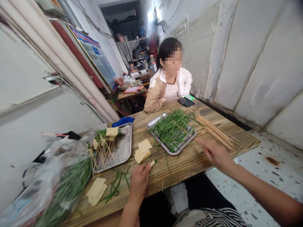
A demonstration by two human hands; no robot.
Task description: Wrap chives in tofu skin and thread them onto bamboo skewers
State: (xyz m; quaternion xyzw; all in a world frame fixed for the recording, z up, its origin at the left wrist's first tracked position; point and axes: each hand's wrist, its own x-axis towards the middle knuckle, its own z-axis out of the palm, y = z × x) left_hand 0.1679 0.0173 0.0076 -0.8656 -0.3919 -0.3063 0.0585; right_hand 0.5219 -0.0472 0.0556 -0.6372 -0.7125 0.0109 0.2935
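Observation:
My left hand point(139, 182) rests on the wooden table point(189, 160) with its fingers pinched round a small rolled tofu piece point(152, 163). Just beyond it lies a little stack of tofu skin squares point(142, 150). My right hand point(214, 153) reaches out over the table's right part, fingers stretched and holding nothing, between the metal tray of green chives point(172, 130) and the pile of bamboo skewers point(217, 132). At the left stands a second metal tray point(123, 148) with finished skewered rolls point(104, 138).
A person in a beige and white jacket point(165, 88) sits at the far end with a phone point(186, 101) beside them. A plastic bag of chives point(59, 186) fills the near left. More tofu sheets point(96, 190) and loose chives point(117, 186) lie at the front edge.

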